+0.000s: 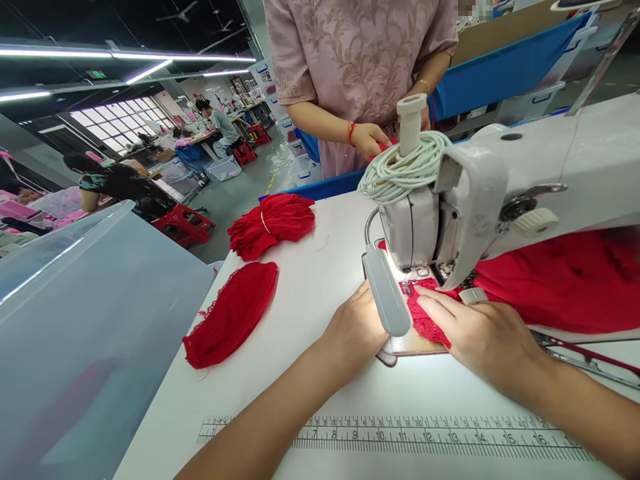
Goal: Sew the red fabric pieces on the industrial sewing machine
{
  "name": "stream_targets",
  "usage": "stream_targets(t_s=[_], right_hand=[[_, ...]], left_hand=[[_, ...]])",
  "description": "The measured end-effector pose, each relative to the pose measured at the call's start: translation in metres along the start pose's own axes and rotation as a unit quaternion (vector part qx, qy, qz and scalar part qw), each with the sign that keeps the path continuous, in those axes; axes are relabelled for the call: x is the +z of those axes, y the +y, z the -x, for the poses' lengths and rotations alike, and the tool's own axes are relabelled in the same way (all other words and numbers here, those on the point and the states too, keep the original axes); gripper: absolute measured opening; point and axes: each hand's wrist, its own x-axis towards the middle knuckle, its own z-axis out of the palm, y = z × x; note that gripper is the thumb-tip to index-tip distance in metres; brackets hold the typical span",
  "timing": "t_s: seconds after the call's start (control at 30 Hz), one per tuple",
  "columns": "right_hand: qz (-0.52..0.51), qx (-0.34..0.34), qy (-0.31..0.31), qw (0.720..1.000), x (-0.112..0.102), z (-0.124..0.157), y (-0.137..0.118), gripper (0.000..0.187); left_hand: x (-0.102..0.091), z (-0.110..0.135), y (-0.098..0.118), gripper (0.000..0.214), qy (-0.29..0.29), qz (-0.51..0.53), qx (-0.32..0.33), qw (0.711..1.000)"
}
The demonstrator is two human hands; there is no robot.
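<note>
A piece of red lace fabric point(425, 320) lies under the needle area of a white sewing machine point(560, 160). My right hand point(485, 340) is at its right side, index finger stretched toward the presser foot point(407, 288) and the other fingers closed on the fabric's edge. To the left of the needle, my left hand point(357, 327) rests low on the machine bed; a grey lamp head point(387, 290) covers its fingers, so its grip is hidden. More red cloth point(565, 280) is spread beneath the machine arm, right of the needle.
A tied red bundle point(273, 223) and a lace-edged red piece point(230, 313) lie on the white table point(310, 280). A ruler strip point(400, 433) runs along the front. A translucent bin point(100, 333) stands left. Opposite, a person in pink point(360, 73) handles something red.
</note>
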Motion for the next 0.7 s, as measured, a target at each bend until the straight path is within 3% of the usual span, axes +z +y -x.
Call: stream_targets(t_s=[0.1, 0.27, 0.53, 0.7], right_hand=[[-0.007, -0.020, 0.012, 1.000, -0.001, -0.001, 0.001, 0.037], [-0.015, -0.053, 0.033, 0.998, -0.006, -0.002, 0.002, 0.038], [-0.053, -0.077, 0.042, 0.995, -0.007, -0.002, 0.003, 0.039], [-0.072, -0.099, 0.042, 0.992, -0.006, 0.001, 0.007, 0.040]], left_hand=[[-0.002, 0.002, -0.003, 0.019, -0.037, -0.038, 0.061, 0.997], [-0.011, 0.005, -0.004, 0.027, -0.034, -0.139, 0.130, 0.981], [-0.012, 0.004, -0.008, 0.026, -0.089, -0.181, 0.105, 0.974], [-0.009, 0.009, -0.012, 0.026, -0.085, -0.193, 0.111, 0.971]])
